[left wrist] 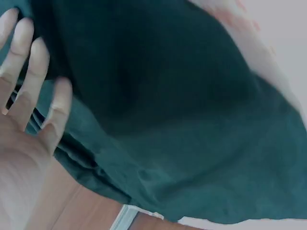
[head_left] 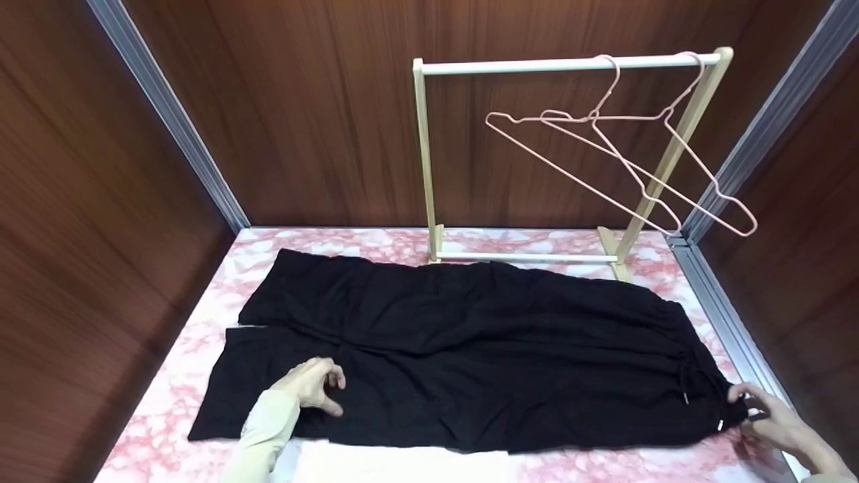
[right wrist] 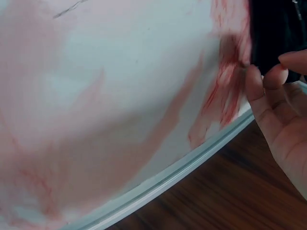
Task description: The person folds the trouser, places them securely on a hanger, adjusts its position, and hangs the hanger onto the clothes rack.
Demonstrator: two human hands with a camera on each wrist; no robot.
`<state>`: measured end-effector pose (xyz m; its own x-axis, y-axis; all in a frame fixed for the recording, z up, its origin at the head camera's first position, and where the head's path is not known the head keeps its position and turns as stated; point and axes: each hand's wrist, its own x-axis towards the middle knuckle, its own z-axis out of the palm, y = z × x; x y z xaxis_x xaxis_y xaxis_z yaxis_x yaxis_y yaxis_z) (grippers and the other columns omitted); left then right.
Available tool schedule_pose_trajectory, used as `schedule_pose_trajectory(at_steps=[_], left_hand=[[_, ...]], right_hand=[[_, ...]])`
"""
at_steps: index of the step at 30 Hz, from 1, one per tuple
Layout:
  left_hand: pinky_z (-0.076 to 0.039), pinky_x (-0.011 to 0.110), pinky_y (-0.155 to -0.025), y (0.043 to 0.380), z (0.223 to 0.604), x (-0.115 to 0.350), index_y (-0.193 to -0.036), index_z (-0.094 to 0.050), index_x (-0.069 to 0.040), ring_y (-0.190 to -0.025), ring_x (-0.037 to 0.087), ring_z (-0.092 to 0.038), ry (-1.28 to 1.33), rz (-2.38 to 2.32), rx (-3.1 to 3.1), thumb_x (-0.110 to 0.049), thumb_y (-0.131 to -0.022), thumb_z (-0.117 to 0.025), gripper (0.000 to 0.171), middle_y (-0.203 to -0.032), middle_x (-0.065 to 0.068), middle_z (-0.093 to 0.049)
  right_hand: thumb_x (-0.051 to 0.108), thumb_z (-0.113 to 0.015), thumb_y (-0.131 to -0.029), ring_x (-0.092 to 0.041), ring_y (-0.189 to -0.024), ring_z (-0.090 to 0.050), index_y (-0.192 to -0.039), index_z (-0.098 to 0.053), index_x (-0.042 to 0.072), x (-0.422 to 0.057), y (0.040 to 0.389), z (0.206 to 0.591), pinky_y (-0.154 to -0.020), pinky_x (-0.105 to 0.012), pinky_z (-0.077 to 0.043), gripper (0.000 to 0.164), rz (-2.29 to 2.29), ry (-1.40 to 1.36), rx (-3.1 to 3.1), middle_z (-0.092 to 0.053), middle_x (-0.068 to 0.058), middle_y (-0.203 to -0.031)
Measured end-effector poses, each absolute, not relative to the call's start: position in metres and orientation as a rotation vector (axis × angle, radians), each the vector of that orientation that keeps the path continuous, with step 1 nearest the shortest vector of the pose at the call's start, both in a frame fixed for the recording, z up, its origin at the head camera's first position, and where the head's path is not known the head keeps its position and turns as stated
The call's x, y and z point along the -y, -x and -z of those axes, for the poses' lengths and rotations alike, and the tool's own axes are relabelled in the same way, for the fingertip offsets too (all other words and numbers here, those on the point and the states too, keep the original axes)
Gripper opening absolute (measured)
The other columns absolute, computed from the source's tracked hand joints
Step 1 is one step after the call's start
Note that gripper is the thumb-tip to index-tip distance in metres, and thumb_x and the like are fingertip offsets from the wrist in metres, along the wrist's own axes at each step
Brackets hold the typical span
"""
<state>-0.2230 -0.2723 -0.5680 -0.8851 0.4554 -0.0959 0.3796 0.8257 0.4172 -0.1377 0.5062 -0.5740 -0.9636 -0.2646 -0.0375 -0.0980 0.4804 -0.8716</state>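
Black trousers (head_left: 470,349) lie spread flat, legs to the left and drawstring waist (head_left: 694,376) to the right. My left hand (head_left: 312,386) hovers at or just above the near leg, fingers loosely bent and thumb apart. In the left wrist view, the fingers of my left hand (left wrist: 29,105) are spread beside the cloth, which looks dark green there. At the near waist corner my right hand (head_left: 772,416) has its fingertips against or close to the fabric. The right wrist view shows the right hand's thumb and fingers (right wrist: 268,96) bent and slightly apart.
Behind the trousers stands a wooden rack (head_left: 424,147) with two pink hangers (head_left: 570,171) on its rail. The pink-and-white marbled tabletop (head_left: 181,362) is bounded by brown wood-grain panels (head_left: 322,121) and a metal rail (head_left: 738,329) at right. A white sheet (head_left: 402,464) shows at the front edge.
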Motion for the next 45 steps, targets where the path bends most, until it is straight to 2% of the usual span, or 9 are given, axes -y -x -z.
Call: schedule_pose_trajectory(at_steps=[2,7,17,22,26,29,32,39,45], left_hand=[[-0.049,0.038,-0.070,0.220,0.564,0.273,-0.086,-0.068,-0.020,-0.088,0.015,-0.054,-0.676,-0.531,-2.807,-0.029,-0.049,-0.098,0.048,-0.092,-0.004,-0.059],[-0.051,0.058,-0.071,0.212,0.558,0.274,-0.097,-0.062,-0.016,-0.102,0.026,-0.053,-0.710,-0.509,-2.757,-0.026,-0.040,-0.101,0.069,-0.106,0.000,-0.053],[-0.051,0.056,-0.063,0.199,0.564,0.276,-0.096,-0.051,-0.016,-0.104,0.030,-0.057,-0.786,-0.376,-2.781,-0.002,-0.034,-0.097,0.078,-0.119,0.002,-0.045],[-0.055,0.055,-0.065,0.196,0.571,0.281,-0.112,-0.048,-0.015,-0.118,0.030,-0.056,-0.891,-0.116,-2.871,-0.009,-0.033,-0.099,0.094,-0.130,0.008,-0.047],[-0.058,0.056,-0.073,0.195,0.575,0.287,-0.111,-0.051,-0.011,-0.129,0.031,-0.054,-0.969,0.053,-2.935,0.000,-0.048,-0.089,0.075,-0.139,0.011,-0.050],[-0.058,0.049,-0.064,0.198,0.576,0.289,-0.096,-0.057,-0.013,-0.111,0.030,-0.065,-0.976,0.053,-3.029,0.012,-0.056,-0.077,0.051,-0.126,0.006,-0.060],[-0.056,0.046,-0.062,0.202,0.572,0.291,-0.087,-0.063,-0.014,-0.095,0.029,-0.065,-0.933,0.113,-3.165,0.010,-0.060,-0.079,0.040,-0.107,0.004,-0.063],[-0.046,0.053,-0.078,0.208,0.551,0.307,-0.094,-0.067,-0.010,-0.107,0.034,-0.054,-0.627,0.199,-3.312,0.006,-0.056,-0.084,0.044,-0.104,0.011,-0.060],[-0.054,0.055,-0.071,0.207,0.522,0.332,-0.089,-0.066,-0.009,-0.089,0.040,-0.065,-0.476,-0.114,-3.270,0.010,-0.063,-0.071,0.032,-0.091,0.012,-0.066]], right_hand=[[-0.027,-0.046,-0.066,0.003,-0.063,-0.053,-0.103,-0.059,0.020,-0.506,0.138,0.577,-0.041,-0.020,-0.036,0.061,1.498,0.419,-2.604,-0.060,0.022,-0.087],[-0.027,-0.048,-0.059,0.006,-0.059,-0.047,-0.097,-0.064,0.018,-0.501,0.137,0.583,-0.041,-0.023,-0.032,0.061,1.438,0.476,-2.769,-0.058,0.025,-0.083],[-0.034,-0.054,-0.050,0.015,-0.078,-0.049,-0.095,-0.066,0.009,-0.493,0.144,0.593,-0.066,-0.003,-0.033,0.064,1.477,0.637,-2.960,-0.062,0.030,-0.092],[-0.027,-0.053,-0.054,0.013,-0.070,-0.038,-0.086,-0.072,0.011,-0.490,0.144,0.592,-0.059,-0.010,-0.024,0.053,1.255,0.462,-3.244,-0.053,0.029,-0.078],[-0.022,-0.058,-0.056,0.007,-0.064,-0.029,-0.080,-0.076,0.018,-0.488,0.143,0.587,-0.054,-0.019,-0.019,0.050,1.140,0.308,-3.374,-0.039,0.017,-0.074],[-0.023,-0.066,-0.055,0.011,-0.072,-0.033,-0.079,-0.077,0.019,-0.487,0.144,0.584,-0.059,-0.015,-0.023,0.050,1.197,0.333,-3.391,-0.040,0.021,-0.087],[-0.021,-0.073,-0.054,0.015,-0.090,-0.031,-0.077,-0.078,0.020,-0.487,0.147,0.581,-0.074,-0.010,-0.022,0.048,1.218,0.395,-3.411,-0.040,0.031,-0.104],[-0.023,-0.072,-0.052,0.011,-0.110,-0.021,-0.074,-0.078,0.021,-0.490,0.150,0.574,-0.087,-0.016,-0.012,0.049,1.294,0.436,-3.395,-0.036,0.042,-0.123],[-0.026,-0.071,-0.057,0.013,-0.114,-0.032,-0.081,-0.079,0.013,-0.491,0.145,0.563,-0.092,-0.008,-0.013,0.046,1.440,0.425,-3.302,-0.048,0.040,-0.124]])
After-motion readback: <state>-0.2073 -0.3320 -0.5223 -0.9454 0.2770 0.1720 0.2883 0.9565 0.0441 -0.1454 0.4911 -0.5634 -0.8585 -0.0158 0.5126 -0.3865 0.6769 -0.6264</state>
